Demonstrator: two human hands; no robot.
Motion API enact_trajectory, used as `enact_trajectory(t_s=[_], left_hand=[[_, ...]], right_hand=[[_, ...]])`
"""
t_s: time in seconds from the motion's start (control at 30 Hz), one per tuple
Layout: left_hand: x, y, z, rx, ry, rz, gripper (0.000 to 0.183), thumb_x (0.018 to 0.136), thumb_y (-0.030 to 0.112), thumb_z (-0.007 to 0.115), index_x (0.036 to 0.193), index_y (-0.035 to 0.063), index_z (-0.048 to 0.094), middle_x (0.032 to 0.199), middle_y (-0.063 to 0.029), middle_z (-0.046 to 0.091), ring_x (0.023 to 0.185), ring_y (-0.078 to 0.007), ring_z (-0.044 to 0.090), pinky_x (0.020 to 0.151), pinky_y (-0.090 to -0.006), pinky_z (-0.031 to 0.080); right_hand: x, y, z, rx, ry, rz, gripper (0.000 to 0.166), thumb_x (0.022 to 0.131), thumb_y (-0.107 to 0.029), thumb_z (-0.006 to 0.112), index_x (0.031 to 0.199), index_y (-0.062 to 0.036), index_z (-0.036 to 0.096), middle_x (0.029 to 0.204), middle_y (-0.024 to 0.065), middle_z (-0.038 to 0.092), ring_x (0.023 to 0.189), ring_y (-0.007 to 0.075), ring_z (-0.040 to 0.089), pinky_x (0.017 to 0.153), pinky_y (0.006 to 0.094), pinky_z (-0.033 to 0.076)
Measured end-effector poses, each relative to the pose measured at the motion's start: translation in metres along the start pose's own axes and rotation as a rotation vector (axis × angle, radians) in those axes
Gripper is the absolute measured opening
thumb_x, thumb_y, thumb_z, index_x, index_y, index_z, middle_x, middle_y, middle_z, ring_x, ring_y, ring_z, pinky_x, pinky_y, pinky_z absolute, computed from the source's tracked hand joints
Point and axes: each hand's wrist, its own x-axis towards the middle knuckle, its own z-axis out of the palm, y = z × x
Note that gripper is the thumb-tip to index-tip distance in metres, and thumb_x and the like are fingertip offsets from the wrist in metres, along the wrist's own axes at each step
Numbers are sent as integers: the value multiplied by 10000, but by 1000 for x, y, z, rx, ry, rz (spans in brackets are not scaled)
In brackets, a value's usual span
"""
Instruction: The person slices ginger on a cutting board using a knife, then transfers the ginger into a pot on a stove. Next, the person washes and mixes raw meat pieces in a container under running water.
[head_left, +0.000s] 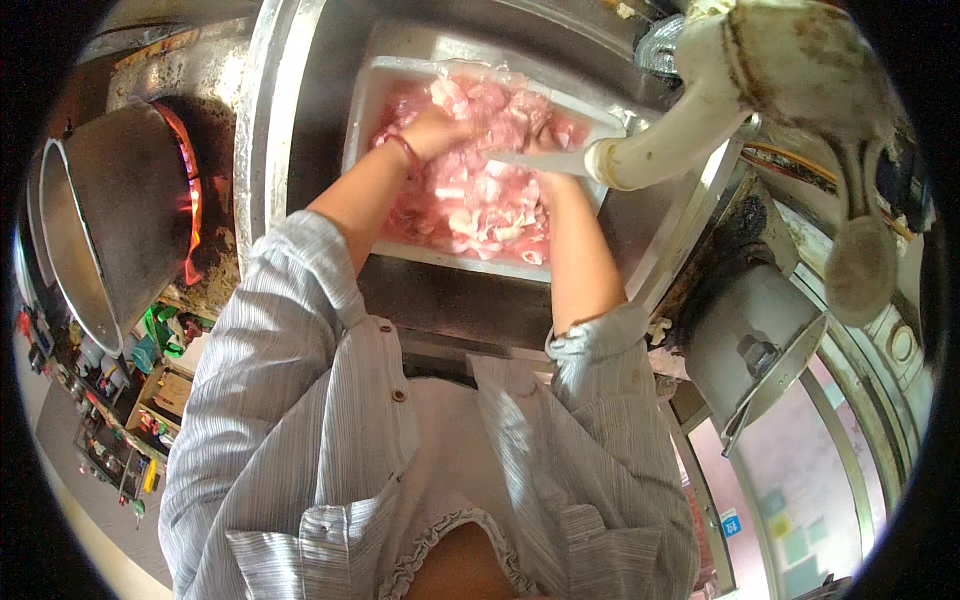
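A white plastic tub stands in a metal sink, filled with pieces of raw pink meat in reddish water. My left hand, with a red bracelet at the wrist, reaches into the meat at the tub's far left. Its fingers are blurred and partly covered by meat. My right hand is in the tub's right side, partly behind a stream of water. That stream pours from a whitish tap spout onto the meat between my hands. What my fingers grasp is hidden.
The stained tap body and its lever hang over the right side. At left, a large metal pot has orange flames at its base. Another metal pot stands at right. The metal sink's rim surrounds the tub.
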Motion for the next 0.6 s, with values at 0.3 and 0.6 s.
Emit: enact_trajectory(t_s=[0.3, 0.6], left_hand=[[-137, -8, 47, 1381, 109, 228, 392, 752, 302, 557, 1078, 89, 609, 1336, -161, 353, 1290, -339, 261, 999, -570, 233], [-88, 36, 15, 857, -214, -66, 308, 747, 257, 573, 988, 70, 614, 1036, -206, 584, 967, -345, 568, 803, -395, 470]], right_hand=[[-124, -5, 70, -1242, 79, -250, 608, 742, -496, 581, 1250, -175, 488, 1463, 97, 90, 1318, 429, 52, 956, 696, 54], [-88, -59, 37, -941, -290, 3, 270, 774, -275, 556, 932, -67, 624, 966, 159, 607, 856, 310, 596, 761, 401, 467]])
